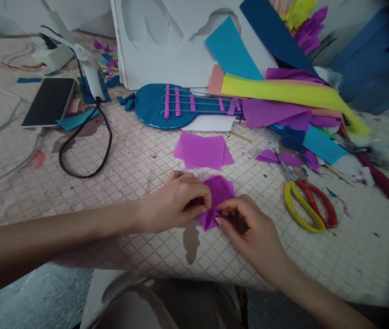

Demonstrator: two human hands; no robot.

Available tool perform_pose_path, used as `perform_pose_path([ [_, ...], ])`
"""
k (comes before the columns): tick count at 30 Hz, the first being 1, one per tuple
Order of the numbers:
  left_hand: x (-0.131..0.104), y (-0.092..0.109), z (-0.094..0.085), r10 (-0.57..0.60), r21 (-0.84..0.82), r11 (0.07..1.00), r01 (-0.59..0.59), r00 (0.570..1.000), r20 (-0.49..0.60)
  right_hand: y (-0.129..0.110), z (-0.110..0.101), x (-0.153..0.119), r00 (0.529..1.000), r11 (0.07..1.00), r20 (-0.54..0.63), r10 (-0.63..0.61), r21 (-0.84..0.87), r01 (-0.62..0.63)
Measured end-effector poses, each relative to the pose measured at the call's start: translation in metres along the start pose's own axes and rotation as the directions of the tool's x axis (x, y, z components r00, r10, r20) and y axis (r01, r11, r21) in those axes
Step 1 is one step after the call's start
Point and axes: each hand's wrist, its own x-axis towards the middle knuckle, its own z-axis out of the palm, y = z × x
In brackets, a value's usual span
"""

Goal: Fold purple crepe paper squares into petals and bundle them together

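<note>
In the head view, two bare hands meet over a purple paper sheet [222, 188] at the near middle of a patterned tablecloth [129, 183]; the left hand [174, 201] has thumb and forefinger together on the sheet's left side, while the right hand [256, 228] pinches its lower right edge; the paper lies directly between the fingertips, both touching it, so neither hand is nearer; its long axis, partly covered by fingers, seems to run away from the person, leaning right, the far edge reaching beyond the fingertips; loose purple sheets [199, 151] lie just past that edge, narrowing the room ahead; scissors [297, 185] rest to the right, cloth showing between them and the right hand; a blue guitar-shaped model [187, 112] lies farther back.
</note>
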Motion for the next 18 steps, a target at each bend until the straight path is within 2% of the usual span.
perform_pose_path([
  [5,0.0009,0.0018,0.0052,0.009,0.053,0.999,-0.008,1.0,-0.03,0.0015,-0.0009,-0.002,1.0,1.0,0.023,0.016,0.018,-0.016],
  [14,0.0006,-0.0011,0.0096,-0.003,0.039,0.999,0.005,0.998,-0.064,-0.0006,0.0026,0.0008,0.998,0.998,-0.011,-0.059,-0.037,0.059],
  [18,0.0015,-0.0037,0.009,0.006,0.018,1.0,-0.005,0.998,-0.064,0.0013,-0.0001,-0.0006,0.999,0.999,0.027,-0.037,0.005,0.037],
])
